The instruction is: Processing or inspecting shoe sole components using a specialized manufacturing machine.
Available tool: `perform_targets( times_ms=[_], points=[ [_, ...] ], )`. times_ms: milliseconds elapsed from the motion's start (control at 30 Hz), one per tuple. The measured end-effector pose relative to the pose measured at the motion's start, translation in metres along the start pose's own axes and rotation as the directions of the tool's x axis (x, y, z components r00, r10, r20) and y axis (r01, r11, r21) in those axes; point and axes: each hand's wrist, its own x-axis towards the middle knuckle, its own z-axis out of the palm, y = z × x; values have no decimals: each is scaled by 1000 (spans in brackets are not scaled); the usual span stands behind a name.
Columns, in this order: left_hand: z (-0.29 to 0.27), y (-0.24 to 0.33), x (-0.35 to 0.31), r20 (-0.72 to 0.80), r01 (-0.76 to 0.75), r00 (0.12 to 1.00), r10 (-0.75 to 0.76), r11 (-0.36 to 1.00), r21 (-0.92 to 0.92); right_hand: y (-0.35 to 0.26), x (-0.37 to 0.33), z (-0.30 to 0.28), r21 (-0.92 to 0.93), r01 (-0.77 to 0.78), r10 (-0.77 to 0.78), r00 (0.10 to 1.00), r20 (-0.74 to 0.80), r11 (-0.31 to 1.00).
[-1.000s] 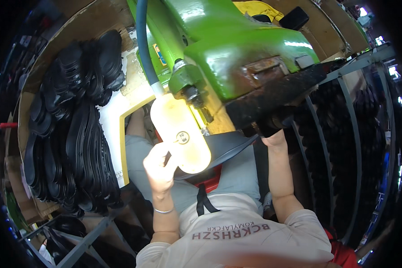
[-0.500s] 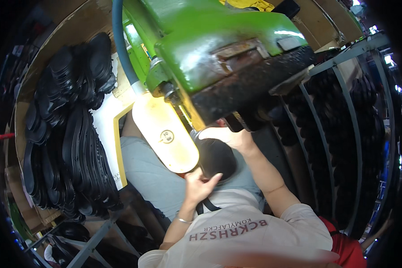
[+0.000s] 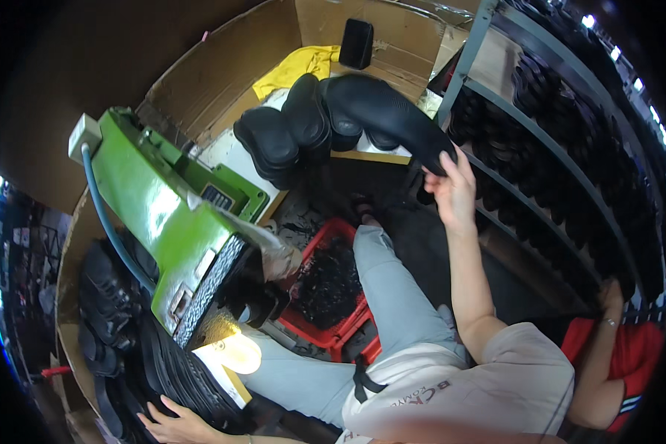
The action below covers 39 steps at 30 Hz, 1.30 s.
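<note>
My right hand (image 3: pixel 453 189) is raised at the far right, its thumb and fingers closed on the near end of a long black shoe sole (image 3: pixel 392 107). The sole's other end lies at a group of black soles (image 3: pixel 277 140) on the white tabletop behind the green machine (image 3: pixel 163 214). At the lower left, my left hand (image 3: pixel 176 423) has its fingers spread beside a large pile of black soles (image 3: pixel 174 370). It appears to hold nothing; whether it touches the pile I cannot tell. The machine's head hangs between my hands, above a brightly lit patch (image 3: pixel 240 354).
A red basket (image 3: pixel 312 335) with black scraps sits on the floor by my legs. Cardboard walls (image 3: pixel 237 70), a yellow cloth (image 3: pixel 296 68) and a black block (image 3: pixel 356 44) are at the back. A metal rack of soles (image 3: pixel 529 115) lines the right, near a person in red (image 3: pixel 636 362).
My view has swung to the right. Both hands have left the dark piece under the machine head: the right reached out to a sole at the back, the left moved toward the pile.
</note>
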Motion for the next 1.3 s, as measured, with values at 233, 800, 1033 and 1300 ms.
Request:
perform_targets(
  times_ms=[233, 800, 1033, 1300],
  points=[
    [41, -43, 21, -68, 140, 987, -143, 989, -53, 85, 93, 87, 115, -114, 127, 985, -115, 987],
    [-91, -4, -4, -63, -148, 962, 266, 312, -938, 124, -149, 33, -481, -726, 805, 170, 568, 492],
    [-67, 112, -77, 339, 481, 865, 370, -422, -769, 90, -156, 13, -306, -853, 788, 179, 589, 423],
    [-113, 218, -102, 562, 845, 531, 635, -347, -406, 80, -202, -43, -49, -829, 781, 502, 372, 557]
  ],
)
